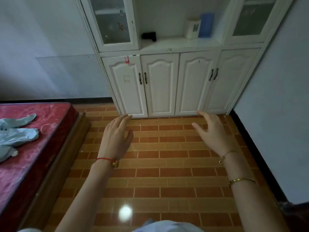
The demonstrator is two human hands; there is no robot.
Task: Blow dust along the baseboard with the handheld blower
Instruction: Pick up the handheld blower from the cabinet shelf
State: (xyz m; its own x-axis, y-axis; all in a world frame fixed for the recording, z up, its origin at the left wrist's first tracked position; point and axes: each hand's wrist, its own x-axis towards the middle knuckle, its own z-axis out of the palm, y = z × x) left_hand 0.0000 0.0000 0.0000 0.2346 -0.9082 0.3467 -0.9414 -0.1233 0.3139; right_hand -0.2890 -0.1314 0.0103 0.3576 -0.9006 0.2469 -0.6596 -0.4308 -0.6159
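My left hand and my right hand are both stretched out over the brick-patterned floor, fingers apart, holding nothing. A small black object, possibly the handheld blower, lies on the open shelf of the white cabinet, well above and beyond both hands. A black baseboard runs along the right wall, and another stretch runs along the back wall left of the cabinet. Small specks of debris lie on the floor at the cabinet's foot, between my fingertips.
The white cabinet has its lower doors closed and glass doors above. A white cup and a blue box stand on its shelf. A bed with a red mattress and a pale blue cloth lies at left.
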